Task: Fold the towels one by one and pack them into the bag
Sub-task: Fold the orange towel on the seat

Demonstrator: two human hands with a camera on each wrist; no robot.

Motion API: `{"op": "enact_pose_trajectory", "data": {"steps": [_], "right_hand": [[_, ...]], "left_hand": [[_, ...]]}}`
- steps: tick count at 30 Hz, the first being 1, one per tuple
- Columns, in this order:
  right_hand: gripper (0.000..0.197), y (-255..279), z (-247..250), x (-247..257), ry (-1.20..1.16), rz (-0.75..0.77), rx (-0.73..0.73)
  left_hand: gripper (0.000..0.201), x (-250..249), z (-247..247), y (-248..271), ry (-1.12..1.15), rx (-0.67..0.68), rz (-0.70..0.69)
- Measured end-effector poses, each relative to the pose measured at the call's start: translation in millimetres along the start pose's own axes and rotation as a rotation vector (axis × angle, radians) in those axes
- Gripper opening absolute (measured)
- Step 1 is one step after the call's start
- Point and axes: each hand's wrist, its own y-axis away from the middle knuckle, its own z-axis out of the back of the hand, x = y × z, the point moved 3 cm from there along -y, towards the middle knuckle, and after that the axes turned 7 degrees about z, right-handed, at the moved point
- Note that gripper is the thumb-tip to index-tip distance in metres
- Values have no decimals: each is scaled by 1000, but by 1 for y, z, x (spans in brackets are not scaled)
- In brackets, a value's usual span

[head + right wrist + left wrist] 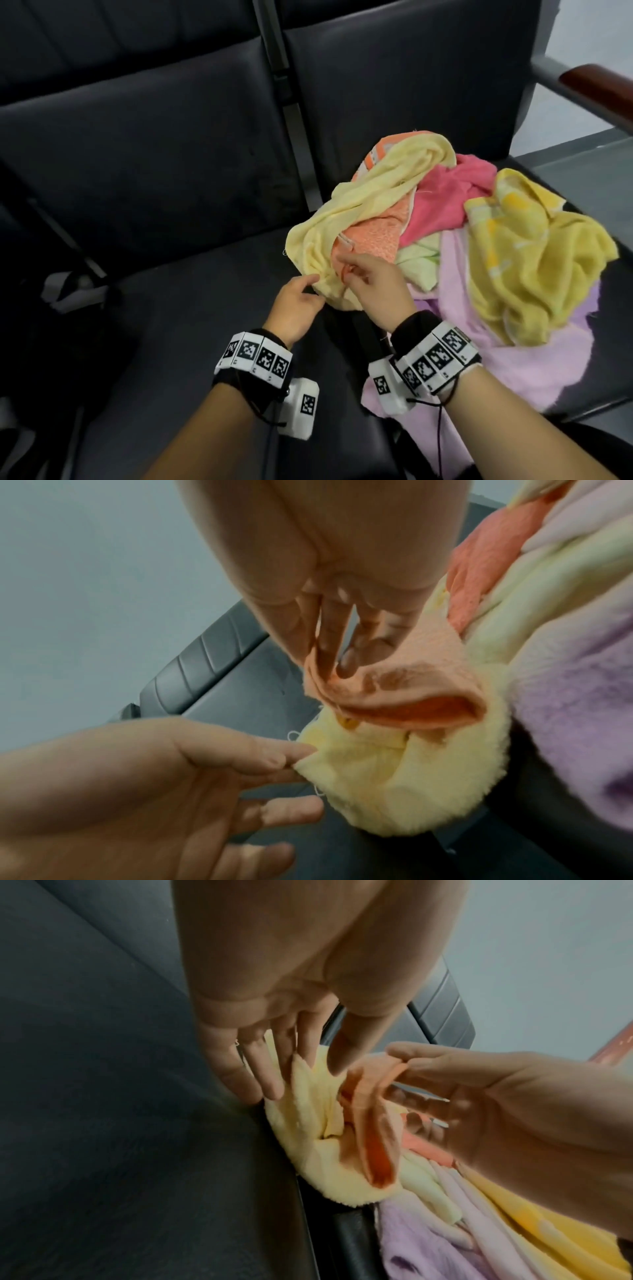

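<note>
A loose pile of towels lies on the right seat of a dark bench. A pale yellow towel [370, 192] drapes over an orange towel [375, 233] at the pile's left. Behind and right of them are a pink towel [445, 198], a bright yellow patterned towel [534, 260], a light green towel [418, 267] and a lilac-pink towel [513, 359]. My left hand [315, 282] pinches the pale yellow towel's [394, 777] near corner between thumb and forefinger. My right hand [349, 270] pinches the orange towel's [394, 685] edge and lifts it slightly. The orange fold [377, 1123] hangs from that hand.
The left seat [171, 308] is bare dark cushion, with a backrest [154, 120] behind. A black gap divides the two seats under my hands. A wooden armrest [599, 92] stands at the far right; pale floor shows beyond it.
</note>
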Motion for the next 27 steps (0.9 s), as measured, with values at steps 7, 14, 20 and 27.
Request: {"op": "enact_pose_trajectory", "data": {"steps": [7, 14, 20, 27], "right_hand": [[28, 18, 52, 11, -297, -100, -350], [32, 48, 99, 19, -115, -114, -496], [51, 77, 86, 57, -307, -87, -317], [43, 96, 35, 140, -368, 104, 9]], "left_hand": [[15, -7, 40, 28, 310, -296, -86], [19, -23, 81, 70, 384, -484, -243], [26, -14, 98, 106, 284, -480, -163], [36, -15, 95, 165, 117, -173, -325]]}}
